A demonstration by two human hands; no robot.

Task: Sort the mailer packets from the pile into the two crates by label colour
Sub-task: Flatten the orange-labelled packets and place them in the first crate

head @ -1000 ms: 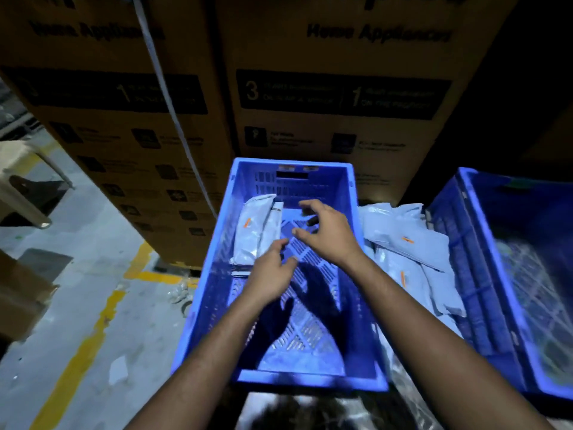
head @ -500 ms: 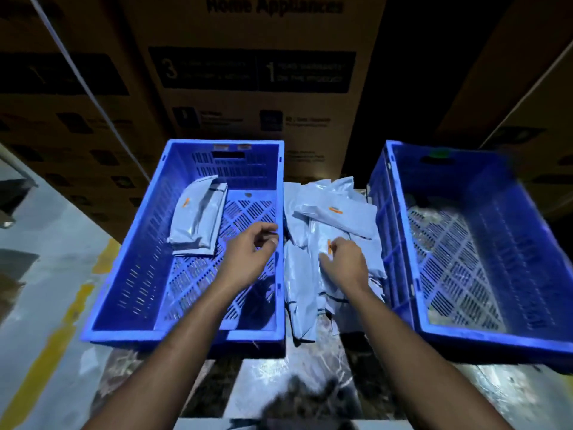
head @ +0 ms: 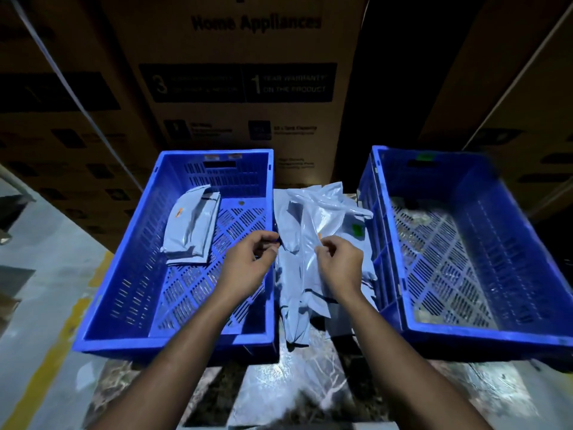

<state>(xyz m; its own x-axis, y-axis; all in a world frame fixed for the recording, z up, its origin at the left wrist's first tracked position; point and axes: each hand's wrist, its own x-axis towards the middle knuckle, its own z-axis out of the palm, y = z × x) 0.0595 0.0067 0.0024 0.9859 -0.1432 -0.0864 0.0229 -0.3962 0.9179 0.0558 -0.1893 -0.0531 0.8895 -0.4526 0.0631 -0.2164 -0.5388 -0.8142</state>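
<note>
Grey packets (head: 322, 218) are lying piled between our blue crates (head: 173, 333). Our right hand (head: 339, 266) is pinching one packet; our left hand (head: 249, 263) is hovering beside, loosely curled, holding nothing.

Left hand (head: 248, 262): fingers curled, thumb meeting fingertips, just beside the right hand.
Right hand (head: 339, 263): fingers curled, pinching.
Forearms: both bare, stretched forward.

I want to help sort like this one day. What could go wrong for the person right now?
The right hand pinches a shiny packet at the top of the pile; it looks slippery and might drop. Lifting it could tug neighbours off the heap. The place is dim and the labels are tiny, like the green label, so a packet could land in the wrong crate. The left crate bears orange stickers, the right crate a green one.
</note>
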